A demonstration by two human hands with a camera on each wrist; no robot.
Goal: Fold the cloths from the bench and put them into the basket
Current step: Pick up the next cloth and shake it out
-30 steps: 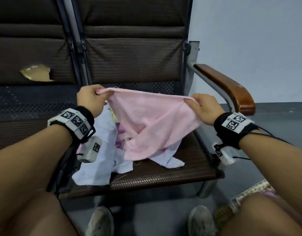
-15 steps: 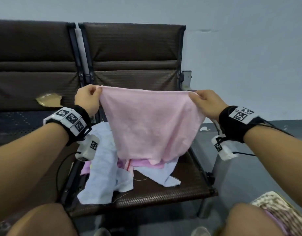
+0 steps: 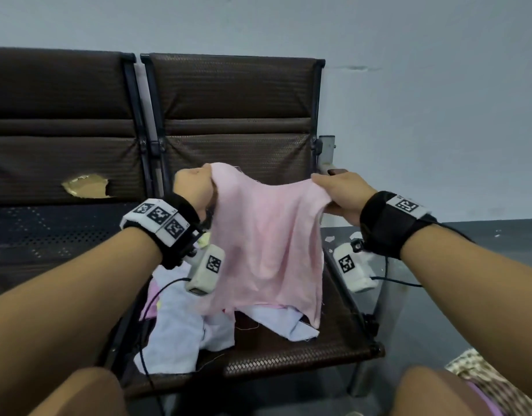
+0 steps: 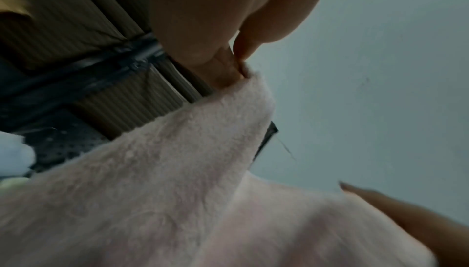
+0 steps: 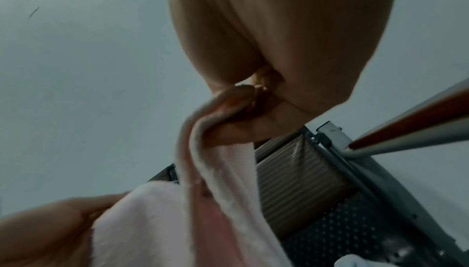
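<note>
Broadly, the surface [image 3: 288,358] carried a loose pile of pale blue cloths [image 3: 174,334] on its right seat, with a mauve piece showing under them; the basket [image 3: 484,382] showed only as a woven corner at the lower right, well apart from the pile; the pink cloth [image 3: 267,235] hung in the air above the pile, its lower hem just above or brushing the blue cloths.

The left hand [image 3: 195,187] pinched one top corner of the pink cloth between thumb and fingers; the right hand [image 3: 339,193] gripped the other top corner, fingers curled over the hem.

Risks, as judged from this state: the top edge sagged between the hands, so a fold made now would probably come out skewed; the left pinch held only a small tip of fabric, which could slip free under a shake; the hanging hem could snag the blue cloths and drag one off the surface.

Compared with half a second earlier, the hands had moved closer together; the top edge, then taut and level, had gone slack; the left hand had rotated, carrying its corner inward.
</note>
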